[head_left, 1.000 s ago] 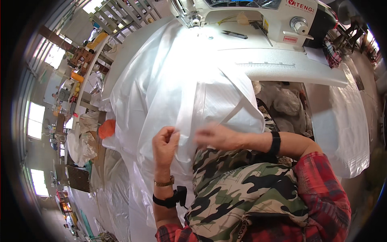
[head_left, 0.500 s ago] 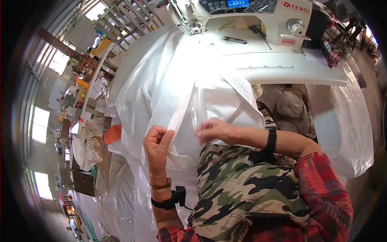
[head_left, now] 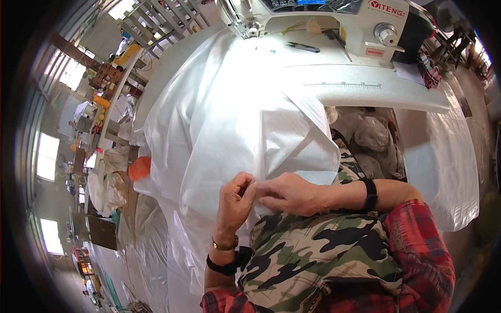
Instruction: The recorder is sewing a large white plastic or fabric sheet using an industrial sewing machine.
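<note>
A large sheet of shiny white fabric [head_left: 214, 130] drapes from the sewing machine [head_left: 334, 26] down over the table edge toward my lap. My left hand [head_left: 237, 201] pinches the edge of this sheet, thumb against curled fingers. Right beside it, my right hand [head_left: 289, 194] has its fingertips closed at the same edge, touching or nearly touching the left. A straight seam line runs up from my fingertips toward the needle area. The exact bit of cloth between the right fingers is hidden.
Small thread snips [head_left: 303, 47] lie on the machine bed, right of the needle. Clear plastic bags [head_left: 373, 133] fill the space below the table edge. Another translucent white sheet [head_left: 443, 156] hangs at the right. An orange bundle [head_left: 139, 168] sits at the left.
My left hand has moved right and slightly down, bringing the fabric edge over to my right hand. The right hand has come lower, and the gap between the fabric edges has closed.
</note>
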`<state>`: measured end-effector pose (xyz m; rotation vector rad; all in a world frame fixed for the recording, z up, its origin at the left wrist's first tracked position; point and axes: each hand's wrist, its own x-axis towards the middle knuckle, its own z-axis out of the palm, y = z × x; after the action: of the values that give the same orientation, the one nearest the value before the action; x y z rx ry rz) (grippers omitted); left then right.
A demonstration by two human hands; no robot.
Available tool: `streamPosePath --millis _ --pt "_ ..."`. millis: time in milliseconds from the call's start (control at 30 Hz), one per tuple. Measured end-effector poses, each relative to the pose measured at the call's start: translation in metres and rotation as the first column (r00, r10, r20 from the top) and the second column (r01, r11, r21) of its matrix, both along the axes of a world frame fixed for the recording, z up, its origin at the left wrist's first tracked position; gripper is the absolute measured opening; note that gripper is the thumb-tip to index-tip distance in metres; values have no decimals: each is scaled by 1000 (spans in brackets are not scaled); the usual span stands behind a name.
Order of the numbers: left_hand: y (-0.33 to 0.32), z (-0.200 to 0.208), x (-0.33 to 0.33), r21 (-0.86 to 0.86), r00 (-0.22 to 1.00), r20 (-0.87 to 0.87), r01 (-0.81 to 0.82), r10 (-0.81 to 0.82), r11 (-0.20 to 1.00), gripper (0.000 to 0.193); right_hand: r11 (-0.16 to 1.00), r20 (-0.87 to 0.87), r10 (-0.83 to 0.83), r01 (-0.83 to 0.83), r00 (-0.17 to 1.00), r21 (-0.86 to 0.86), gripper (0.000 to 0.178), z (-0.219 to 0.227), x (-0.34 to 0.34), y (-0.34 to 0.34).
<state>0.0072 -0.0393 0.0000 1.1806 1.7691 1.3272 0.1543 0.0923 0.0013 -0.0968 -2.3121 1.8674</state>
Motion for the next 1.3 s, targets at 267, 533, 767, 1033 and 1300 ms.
streamPosePath --millis 267,533,767,1033,1300 --pt "-8 -10 7 -85 978 196 -55 71 995 16 805 -39 43 -11 998 593 17 -10 -8 -16" --pt "3 -9 14 -62 925 357 -114 129 992 18 687 -123 243 -82 962 722 17 -11 0 1" --pt "1 -22 4 115 917 381 -170 114 979 14 272 -520 -589 758 619 593 32 -54 58 76" --pt "7 29 5 43 804 542 -317 245 947 16 404 -496 -481 685 723 607 17 -67 71 85" --pt "28 41 14 147 983 62 -180 172 973 10 948 -91 -209 225 974 228 24 5 34 32"
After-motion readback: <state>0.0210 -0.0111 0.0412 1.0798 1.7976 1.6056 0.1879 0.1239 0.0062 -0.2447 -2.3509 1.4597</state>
